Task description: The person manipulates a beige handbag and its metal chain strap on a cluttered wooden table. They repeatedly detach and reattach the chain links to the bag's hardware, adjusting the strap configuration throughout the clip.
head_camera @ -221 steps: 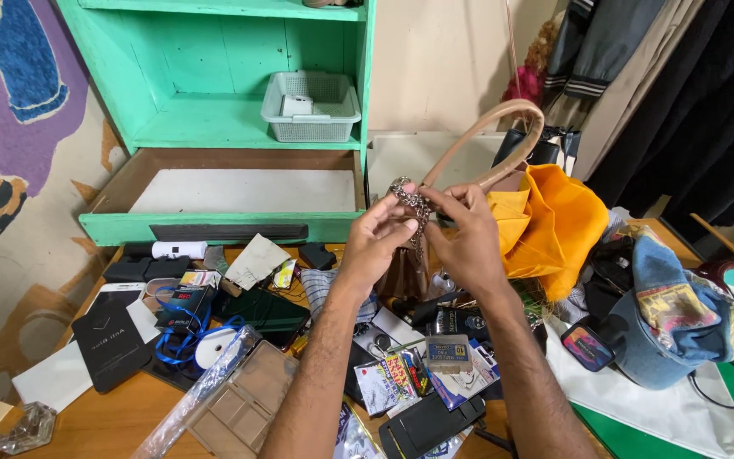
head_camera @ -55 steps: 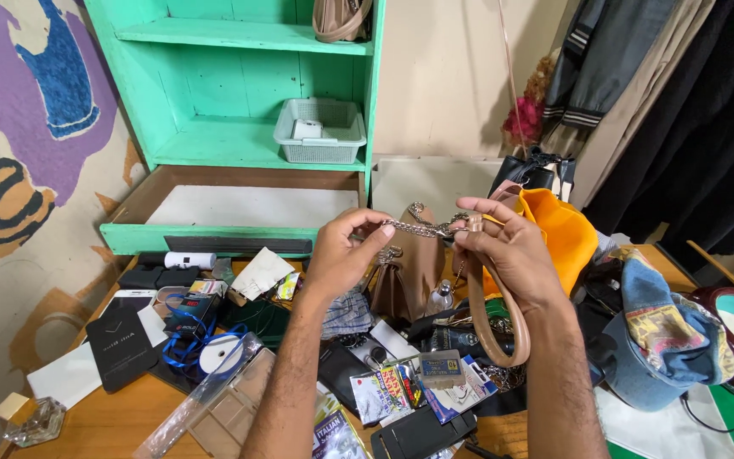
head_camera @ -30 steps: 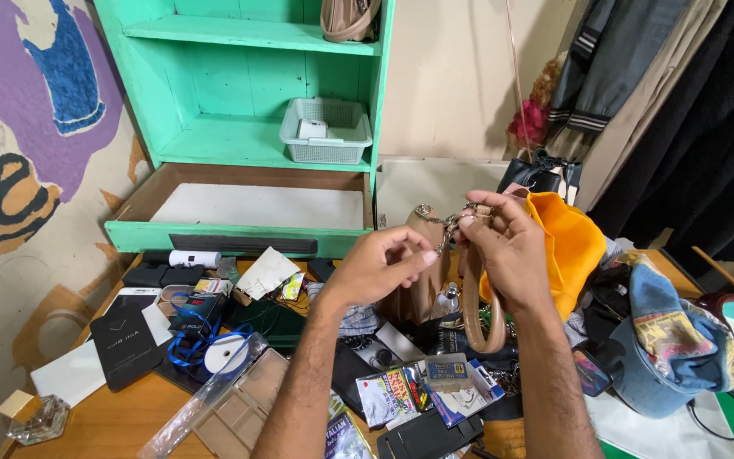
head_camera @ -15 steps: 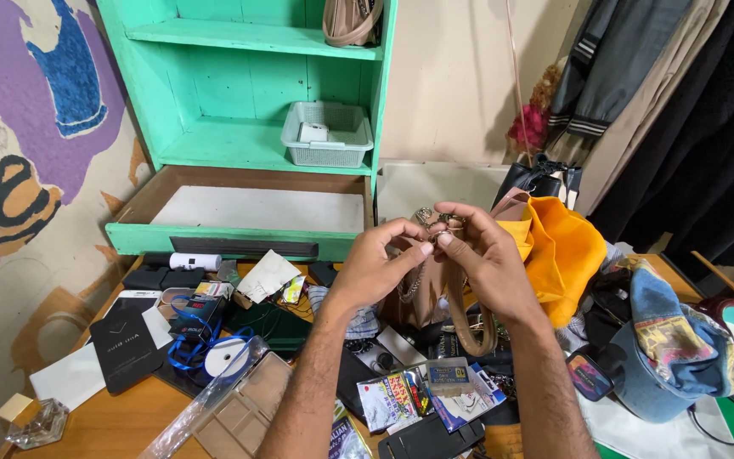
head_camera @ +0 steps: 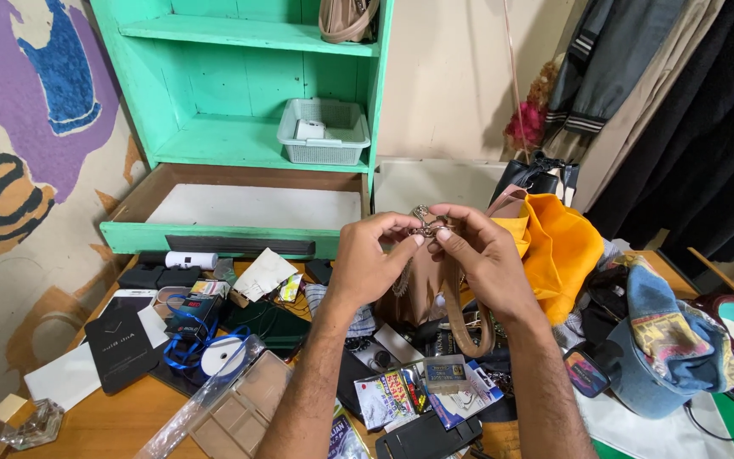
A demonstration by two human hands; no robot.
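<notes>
- Pinching a small metal chain clasp [head_camera: 423, 228] between fingertips of left hand [head_camera: 369, 263] and right hand [head_camera: 479, 259], both closed on it, held up in front of the tan handbag [head_camera: 422, 289].
- Hanging from the clasp: a short silvery chain down the bag's front, and a tan strap [head_camera: 462, 319] looping below the right hand.
- Standing upright at mid-table, the handbag, just beside an orange cloth bag [head_camera: 558, 246] to its right.
- Lying flat below the hands: colourful small sachets [head_camera: 394, 395] and a blue-and-white carton [head_camera: 460, 395] with a small grey-labelled packet on top, all overlapping.
- Lying left of the wrists: a black card sleeve [head_camera: 121, 348], a white paper sheet [head_camera: 65, 378], a blue ribbon tangle [head_camera: 187, 344], a clear-lidded makeup palette [head_camera: 235, 412], a white folded card [head_camera: 263, 274].
- Sitting at the near left table edge: a small glass perfume bottle [head_camera: 34, 423] with a tan cap.
- Resting at right: a denim cap with a patterned patch [head_camera: 669, 336].
- Behind: a mint-green shelf unit [head_camera: 214, 93] with a grey plastic basket [head_camera: 324, 132] on its lower shelf and an open drawer [head_camera: 239, 208] jutting toward the table.
- Leaving little bare wood: only strips along the front left edge of the table [head_camera: 112, 429].
</notes>
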